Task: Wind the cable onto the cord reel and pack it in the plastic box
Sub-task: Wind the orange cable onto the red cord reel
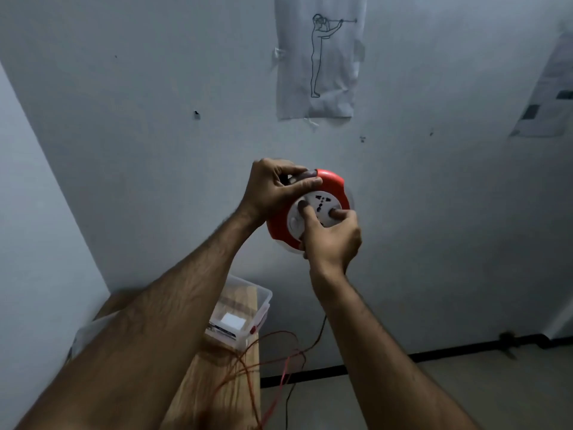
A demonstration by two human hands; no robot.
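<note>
I hold a round red cord reel [333, 181] with a white socket face up in front of the wall. My left hand [273, 189] grips its upper left rim. My right hand [331, 240] holds the lower right, with thumb and a finger pressed on the white face. A thin red cable [280, 361] hangs loose below and lies in loops over the wooden table. The clear plastic box [248, 308] stands open on the table's far end, partly hidden by my left forearm.
The wooden table [223, 383] stands against the left wall. A paper sheet with a line drawing [319, 57] and another sheet [548, 97] are taped to the wall. A black skirting strip [434, 356] runs along the floor at the right.
</note>
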